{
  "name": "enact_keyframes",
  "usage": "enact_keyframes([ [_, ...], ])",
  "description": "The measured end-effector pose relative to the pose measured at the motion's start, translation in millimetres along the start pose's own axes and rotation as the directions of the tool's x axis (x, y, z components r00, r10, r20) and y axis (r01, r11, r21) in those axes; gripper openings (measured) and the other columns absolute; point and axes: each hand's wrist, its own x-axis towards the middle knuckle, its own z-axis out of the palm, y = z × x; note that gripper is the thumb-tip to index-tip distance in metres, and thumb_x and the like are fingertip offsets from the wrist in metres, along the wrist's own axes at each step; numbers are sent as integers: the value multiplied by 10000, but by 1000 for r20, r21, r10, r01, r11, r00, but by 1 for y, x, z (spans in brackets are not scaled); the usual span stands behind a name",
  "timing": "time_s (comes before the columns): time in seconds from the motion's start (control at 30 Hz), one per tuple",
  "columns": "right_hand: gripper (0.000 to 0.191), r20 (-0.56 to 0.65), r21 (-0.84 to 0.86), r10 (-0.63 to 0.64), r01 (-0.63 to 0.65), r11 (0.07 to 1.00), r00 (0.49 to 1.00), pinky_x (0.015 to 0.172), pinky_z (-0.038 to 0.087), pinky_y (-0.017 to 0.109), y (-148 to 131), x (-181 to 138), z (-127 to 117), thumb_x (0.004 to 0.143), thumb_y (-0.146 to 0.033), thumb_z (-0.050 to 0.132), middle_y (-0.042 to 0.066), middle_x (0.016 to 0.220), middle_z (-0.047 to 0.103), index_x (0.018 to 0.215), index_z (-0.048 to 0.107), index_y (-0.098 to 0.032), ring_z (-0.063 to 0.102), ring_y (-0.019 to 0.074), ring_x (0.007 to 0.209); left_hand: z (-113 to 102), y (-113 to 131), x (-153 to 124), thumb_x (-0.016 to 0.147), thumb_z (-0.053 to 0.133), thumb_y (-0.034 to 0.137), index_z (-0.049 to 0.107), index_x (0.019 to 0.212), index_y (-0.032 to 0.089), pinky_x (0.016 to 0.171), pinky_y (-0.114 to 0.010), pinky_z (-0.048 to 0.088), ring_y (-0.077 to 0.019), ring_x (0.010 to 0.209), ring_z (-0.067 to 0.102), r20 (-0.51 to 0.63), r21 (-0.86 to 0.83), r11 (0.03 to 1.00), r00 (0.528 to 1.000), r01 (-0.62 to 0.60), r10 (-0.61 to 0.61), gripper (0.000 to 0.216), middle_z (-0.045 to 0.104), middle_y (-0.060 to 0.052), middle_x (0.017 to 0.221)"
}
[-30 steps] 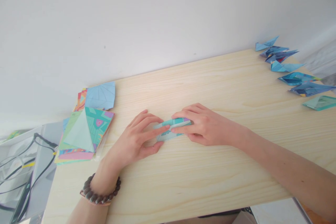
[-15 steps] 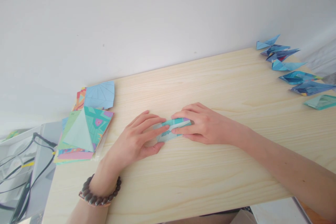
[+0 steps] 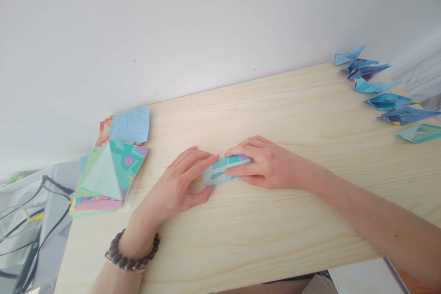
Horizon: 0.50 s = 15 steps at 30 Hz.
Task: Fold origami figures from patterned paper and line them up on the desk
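A small folded sheet of origami paper [image 3: 218,175], pale blue with teal and purple along its far edge and dark lettering, lies flat on the table between my hands. My left hand [image 3: 184,179] holds its left end, thumb at the near edge and index fingertip at the far edge. Over the right end, my right hand [image 3: 267,161] grips the paper, its fingers curled and covering part of the lettering. A beaded bracelet [image 3: 129,257] circles my left wrist.
Left on the wooden table [image 3: 241,234] is a stack of colourful paper [image 3: 132,165], with a light blue sheet [image 3: 131,124] behind. Several folded paper figures [image 3: 387,101] line the right side. Black cables [image 3: 43,220] hang beyond the left edge. A wall rises behind.
My left index finger has moved off the middle of the paper to its far edge, uncovering more of the lettering. The right hand stays almost in place.
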Motion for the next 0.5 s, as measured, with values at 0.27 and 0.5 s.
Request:
enact_keyframes([
  [0.27,294,-19,35,-8,8,999,1000,881,385,367,1,0,0,857,-204,513,74,1212,514,1126,608,-269,492,179,1003,4,-4,7,868,505,242,582,1079,201,815,-346,453,-196,951,522,-98,-168,969,975,183,-202,228,617,-63,978],
  [0.5,291,-3,20,-15,15,1000,1000,879,377,383,1,1,0,853,-205,509,60,1214,523,1109,620,-287,483,190,1017,8,-3,13,847,550,287,639,983,219,841,-366,411,-191,918,516,-86,-131,974,977,182,-195,176,630,-41,928],
])
